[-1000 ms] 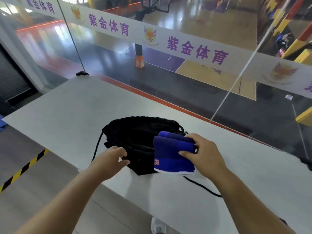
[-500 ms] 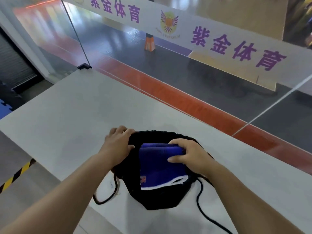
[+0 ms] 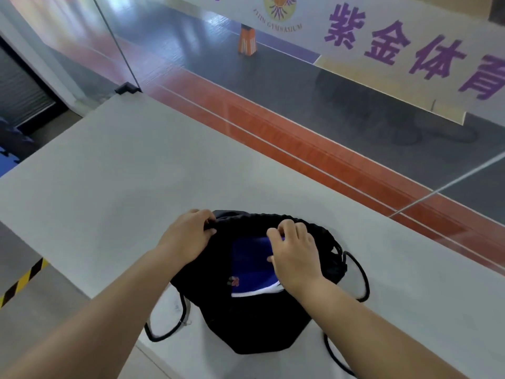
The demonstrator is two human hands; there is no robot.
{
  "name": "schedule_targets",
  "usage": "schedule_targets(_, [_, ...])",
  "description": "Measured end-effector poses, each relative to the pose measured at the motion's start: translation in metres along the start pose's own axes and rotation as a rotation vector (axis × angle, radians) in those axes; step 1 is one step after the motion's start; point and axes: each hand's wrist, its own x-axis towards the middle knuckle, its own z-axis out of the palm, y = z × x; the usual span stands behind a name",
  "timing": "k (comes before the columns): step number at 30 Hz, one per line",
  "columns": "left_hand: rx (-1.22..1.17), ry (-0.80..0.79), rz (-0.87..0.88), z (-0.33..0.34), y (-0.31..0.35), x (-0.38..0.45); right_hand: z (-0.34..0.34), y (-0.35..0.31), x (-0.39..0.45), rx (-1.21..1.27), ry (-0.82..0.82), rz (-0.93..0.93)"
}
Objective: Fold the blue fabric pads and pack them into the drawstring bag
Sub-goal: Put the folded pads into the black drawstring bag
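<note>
A black drawstring bag lies on the white table near its front edge, mouth turned away from me. Folded blue fabric pads with a white edge sit in the bag's mouth, partly inside. My left hand pinches the bag's rim at the far left and holds the mouth apart. My right hand rests on the pads, fingers curled over their far edge, pressing them into the bag. Black cords trail from both sides of the bag.
A glass wall with a white banner of purple characters stands along the table's far edge. Beyond it lies a gym floor with an orange post base. The table's front edge drops to a floor with black-yellow tape.
The pads went from lying on top of the bag into its mouth, carried by my right hand. My left hand moved from the bag's near side to its far rim.
</note>
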Motion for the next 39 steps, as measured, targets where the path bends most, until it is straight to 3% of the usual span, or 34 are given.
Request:
schedule_targets(2, [-0.009,0.006,0.003,0.001,0.001,-0.003,0.007,0.001,-0.004,0.010,0.010,-0.161])
schedule_targets(4, [-0.009,0.016,0.003,0.002,0.002,-0.005,0.013,0.003,-0.011,0.054,-0.079,-0.268])
schedule_targets(8, [0.003,0.014,0.022,0.003,0.005,-0.011,0.020,0.008,-0.014,0.111,-0.214,-0.213])
schedule_targets(17, [0.070,0.096,0.100,-0.008,0.018,-0.042,-0.018,-0.003,-0.015,-0.017,-0.399,-0.182])
schedule_targets(24, [0.138,0.149,0.218,-0.004,0.035,-0.098,-0.074,0.007,-0.084,0.091,-0.259,0.047])
schedule_targets(29, [0.149,0.133,0.314,0.035,0.044,-0.148,-0.084,0.016,-0.169,0.134,-0.335,0.226])
schedule_targets(39, [0.232,-0.220,0.485,0.140,0.083,-0.222,-0.062,0.047,-0.335,0.264,-0.500,0.576])
